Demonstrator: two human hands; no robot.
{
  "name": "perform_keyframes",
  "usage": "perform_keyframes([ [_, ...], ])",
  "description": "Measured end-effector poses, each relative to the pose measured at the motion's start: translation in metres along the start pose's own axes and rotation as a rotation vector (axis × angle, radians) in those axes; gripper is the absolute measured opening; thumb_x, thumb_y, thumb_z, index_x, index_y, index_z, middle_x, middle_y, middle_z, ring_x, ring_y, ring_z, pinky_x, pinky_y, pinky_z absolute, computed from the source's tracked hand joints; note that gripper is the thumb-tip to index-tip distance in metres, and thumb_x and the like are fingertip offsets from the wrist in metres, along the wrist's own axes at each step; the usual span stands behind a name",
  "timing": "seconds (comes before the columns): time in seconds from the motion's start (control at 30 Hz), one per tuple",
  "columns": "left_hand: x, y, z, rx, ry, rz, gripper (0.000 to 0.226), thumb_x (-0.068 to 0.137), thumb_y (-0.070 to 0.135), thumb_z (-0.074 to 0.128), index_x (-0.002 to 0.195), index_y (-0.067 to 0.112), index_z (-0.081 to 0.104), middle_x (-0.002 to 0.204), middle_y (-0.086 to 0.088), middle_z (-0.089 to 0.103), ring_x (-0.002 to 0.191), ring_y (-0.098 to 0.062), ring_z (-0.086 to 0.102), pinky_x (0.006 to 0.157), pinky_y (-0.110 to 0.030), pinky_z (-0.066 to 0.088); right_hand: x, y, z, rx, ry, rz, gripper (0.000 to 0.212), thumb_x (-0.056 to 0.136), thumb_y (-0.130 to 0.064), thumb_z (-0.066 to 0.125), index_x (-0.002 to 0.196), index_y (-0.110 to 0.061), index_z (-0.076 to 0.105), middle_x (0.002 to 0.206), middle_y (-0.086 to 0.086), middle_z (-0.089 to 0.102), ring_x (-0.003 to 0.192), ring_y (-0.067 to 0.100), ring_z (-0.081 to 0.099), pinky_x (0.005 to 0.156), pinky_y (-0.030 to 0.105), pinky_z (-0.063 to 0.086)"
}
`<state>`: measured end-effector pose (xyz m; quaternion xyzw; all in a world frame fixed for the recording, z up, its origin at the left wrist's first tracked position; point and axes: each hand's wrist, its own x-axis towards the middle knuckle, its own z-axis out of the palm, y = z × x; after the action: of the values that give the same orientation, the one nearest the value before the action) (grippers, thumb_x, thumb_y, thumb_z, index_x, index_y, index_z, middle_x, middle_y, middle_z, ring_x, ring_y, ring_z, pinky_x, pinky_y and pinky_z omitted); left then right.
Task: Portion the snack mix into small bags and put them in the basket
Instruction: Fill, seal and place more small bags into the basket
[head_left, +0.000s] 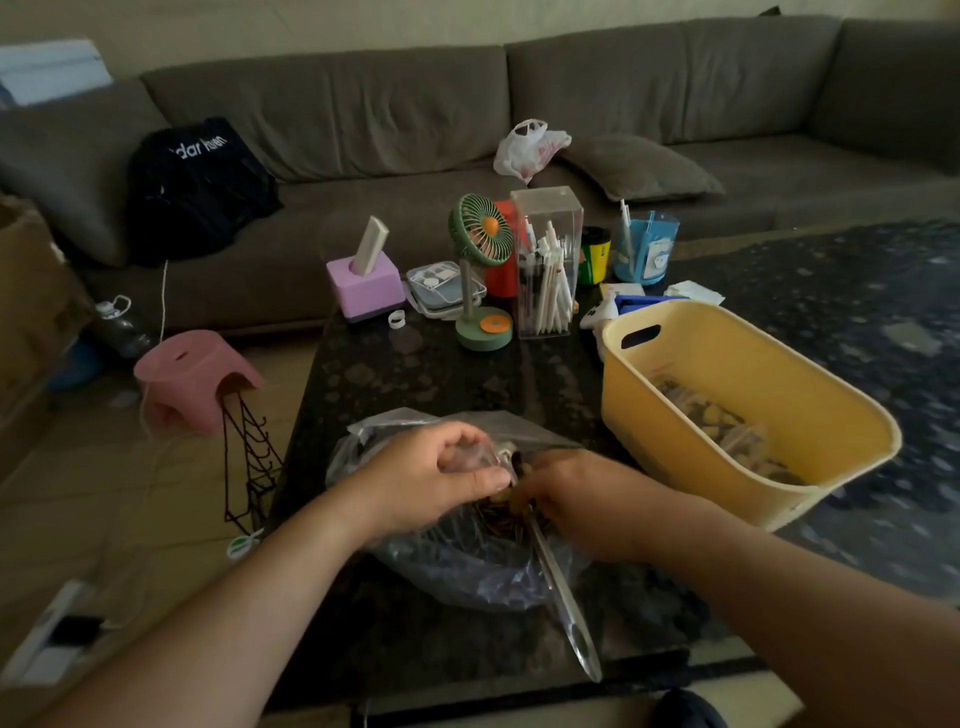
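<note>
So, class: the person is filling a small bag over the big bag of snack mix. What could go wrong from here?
1. The small bag, pinched by the left hand, may slip and spill.
2. The spoon handle juts over the table edge; an arm could knock it.
3. The right hand hides the pour.

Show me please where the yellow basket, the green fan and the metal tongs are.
yellow basket (795, 415): head view, on its bare inner right wall.
green fan (480, 228): head view, on the round grille.
metal tongs (563, 603): head view, on the long shiny arm.
</note>
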<state>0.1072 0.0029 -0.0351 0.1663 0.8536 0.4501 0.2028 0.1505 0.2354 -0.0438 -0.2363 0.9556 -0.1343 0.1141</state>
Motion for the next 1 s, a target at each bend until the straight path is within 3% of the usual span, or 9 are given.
perform_keyframes([
  [0.17,0.005,-0.004,-0.003,-0.044,0.052,-0.068,0.042,0.073,0.066,0.082,0.106,0.042,0.075,0.105,0.015,0.078,0.106,-0.005,0.072,0.102,-0.045,0.058,0.000,-0.002,0.016,-0.204,0.066,-0.171,0.035,0.098,-0.017,0.062,0.125,-0.038,0.069,0.128,-0.003,0.054,0.116,0.022,0.056,0.077,0.029,0.044],
  [0.23,0.007,-0.001,-0.003,-0.063,0.090,-0.094,0.034,0.081,0.060,0.082,0.107,0.038,0.076,0.105,0.015,0.078,0.106,-0.005,0.071,0.106,-0.043,0.055,0.003,-0.001,0.015,-0.215,0.152,-0.203,0.033,0.097,-0.021,0.065,0.128,-0.035,0.068,0.121,-0.003,0.056,0.108,0.021,0.060,0.073,0.035,0.052],
  [0.4,0.005,0.007,-0.004,-0.091,0.078,-0.036,0.051,0.073,0.069,0.079,0.113,0.038,0.075,0.107,0.017,0.078,0.107,-0.006,0.072,0.105,-0.043,0.055,0.000,0.007,-0.015,-0.017,0.450,-0.105,0.030,0.099,-0.016,0.066,0.128,-0.025,0.067,0.117,-0.003,0.065,0.095,0.012,0.066,0.078,0.033,0.060],
  [0.5,0.007,0.006,-0.001,-0.087,0.095,0.007,0.036,0.085,0.055,0.082,0.114,0.035,0.075,0.109,0.017,0.077,0.106,-0.003,0.071,0.105,-0.042,0.055,-0.007,0.006,-0.032,0.151,0.567,0.015,0.019,0.104,-0.022,0.056,0.117,-0.026,0.069,0.110,-0.009,0.068,0.094,0.007,0.065,0.083,0.026,0.055],
  [0.63,0.012,-0.002,-0.001,0.103,0.110,0.057,0.038,0.084,0.056,0.082,0.116,0.036,0.072,0.110,0.017,0.074,0.105,0.000,0.067,0.101,-0.036,0.056,-0.015,0.003,-0.040,0.421,0.528,0.187,0.015,0.107,-0.029,0.053,0.102,-0.029,0.067,0.082,-0.007,0.069,0.076,0.006,0.066,0.072,0.028,0.055],
  [0.73,0.018,-0.008,-0.003,0.421,0.104,0.147,0.055,0.077,0.071,0.076,0.123,0.041,0.067,0.119,0.022,0.064,0.112,0.001,0.059,0.098,-0.029,0.052,-0.017,0.000,-0.042,0.616,0.577,0.325,0.026,0.109,-0.034,0.050,0.094,-0.021,0.066,0.075,0.001,0.072,0.064,0.010,0.069,0.062,0.030,0.055],
  [0.83,0.025,-0.007,-0.003,0.505,0.031,0.151,0.060,0.072,0.079,0.070,0.121,0.044,0.067,0.131,0.024,0.059,0.123,-0.001,0.055,0.105,-0.032,0.050,-0.017,-0.006,-0.041,0.709,0.485,0.413,0.035,0.109,-0.039,0.048,0.090,-0.016,0.066,0.070,0.003,0.070,0.055,0.009,0.063,0.056,0.027,0.051],
  [0.93,0.034,-0.011,-0.002,0.514,-0.104,0.063,0.039,0.078,0.077,0.072,0.098,0.044,0.074,0.159,0.021,0.042,0.143,-0.006,0.042,0.119,-0.037,0.038,-0.014,-0.012,-0.032,0.708,0.332,0.414,0.036,0.108,-0.041,0.049,0.087,-0.017,0.066,0.068,0.000,0.068,0.055,0.006,0.062,0.060,0.029,0.051],
  [1.0,0.037,-0.015,0.001,0.494,-0.162,0.019,0.040,0.074,0.082,0.070,0.088,0.044,0.076,0.168,0.018,0.033,0.150,-0.012,0.036,0.123,-0.043,0.033,-0.012,-0.015,-0.028,0.759,0.306,0.413,0.037,0.109,-0.041,0.049,0.088,-0.016,0.066,0.065,-0.001,0.067,0.054,0.007,0.060,0.059,0.030,0.052],
])
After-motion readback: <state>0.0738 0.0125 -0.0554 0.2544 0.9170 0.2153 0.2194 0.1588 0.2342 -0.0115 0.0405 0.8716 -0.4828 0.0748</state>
